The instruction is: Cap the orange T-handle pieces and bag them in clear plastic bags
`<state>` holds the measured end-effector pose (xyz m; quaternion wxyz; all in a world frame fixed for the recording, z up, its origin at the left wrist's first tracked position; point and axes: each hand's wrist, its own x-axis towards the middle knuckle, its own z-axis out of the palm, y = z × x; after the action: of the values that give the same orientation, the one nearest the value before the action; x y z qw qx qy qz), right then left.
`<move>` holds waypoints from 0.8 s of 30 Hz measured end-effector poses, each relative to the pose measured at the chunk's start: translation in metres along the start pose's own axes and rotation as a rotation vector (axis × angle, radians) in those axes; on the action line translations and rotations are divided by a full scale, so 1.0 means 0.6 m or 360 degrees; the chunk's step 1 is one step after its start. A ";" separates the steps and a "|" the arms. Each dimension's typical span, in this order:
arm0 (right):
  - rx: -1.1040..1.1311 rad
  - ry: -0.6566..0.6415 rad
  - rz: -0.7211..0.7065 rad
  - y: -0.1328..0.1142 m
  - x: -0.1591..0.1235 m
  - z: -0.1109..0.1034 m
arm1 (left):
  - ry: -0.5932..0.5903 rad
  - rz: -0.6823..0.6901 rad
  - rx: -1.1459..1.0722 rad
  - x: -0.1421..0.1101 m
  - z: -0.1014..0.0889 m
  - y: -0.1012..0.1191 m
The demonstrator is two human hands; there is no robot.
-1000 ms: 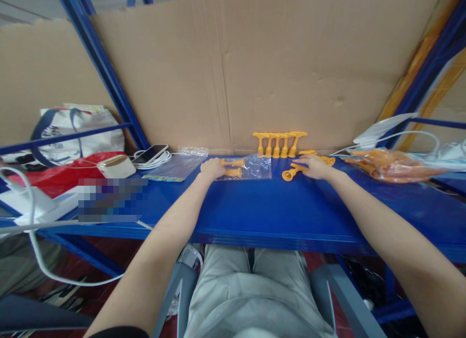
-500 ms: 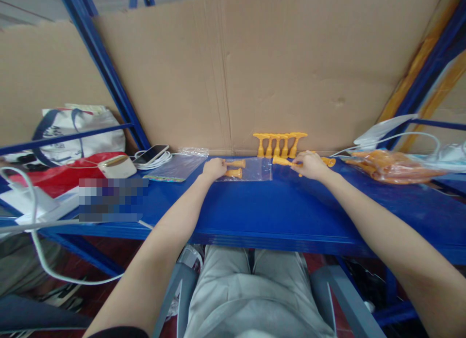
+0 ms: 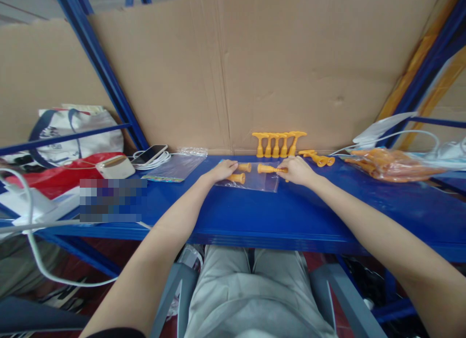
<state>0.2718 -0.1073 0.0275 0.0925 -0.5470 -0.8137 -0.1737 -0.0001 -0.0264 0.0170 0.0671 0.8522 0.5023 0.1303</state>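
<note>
A small clear plastic bag (image 3: 255,182) lies on the blue shelf (image 3: 276,217) with two yellow plastic pieces (image 3: 241,173) inside it. My left hand (image 3: 223,170) rests on the bag's left end, fingers flat on it. My right hand (image 3: 296,170) is closed on a third yellow piece (image 3: 268,169), whose wide end points left over the bag's open right side. Behind, a row of several yellow pieces (image 3: 278,143) stands upright against the cardboard wall. Two or three more yellow pieces (image 3: 318,158) lie loose to their right.
A large bag of yellow pieces (image 3: 386,164) and white cables lie at the right. At the left are flat clear bags (image 3: 176,166), a phone (image 3: 150,154), a white charger (image 3: 115,166), a red cloth and a tote bag (image 3: 74,129). My knees are below the shelf.
My right hand picked a yellow piece from the shelf and carried it left to the bag's opening. The left hand shifted slightly right along the bag, which now lies closer to me.
</note>
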 end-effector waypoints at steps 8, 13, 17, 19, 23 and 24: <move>-0.0005 -0.0051 0.0208 -0.024 -0.002 -0.009 | -0.0021 0.0201 -0.0002 0.001 0.011 0.015; 0.0029 -0.0058 0.0291 -0.039 -0.002 -0.017 | -0.0038 0.0289 -0.0201 0.001 0.015 0.013; -0.0047 -0.0119 0.0290 -0.041 -0.002 -0.020 | -0.0018 0.0294 -0.0342 0.005 0.023 0.013; -0.0084 -0.0128 0.0264 -0.042 -0.002 -0.020 | -0.0001 0.0269 -0.0325 0.006 0.025 0.016; -0.0119 -0.0113 0.0240 -0.048 -0.004 -0.017 | 0.0149 0.0012 -0.0206 0.009 0.026 0.025; -0.0127 -0.0130 0.0254 -0.051 -0.004 -0.016 | 0.0178 -0.0064 -0.0198 0.009 0.027 0.026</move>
<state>0.2443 -0.1235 0.0300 0.0509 -0.6200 -0.7630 -0.1755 0.0203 -0.0290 0.0063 0.0945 0.8275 0.5132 0.2072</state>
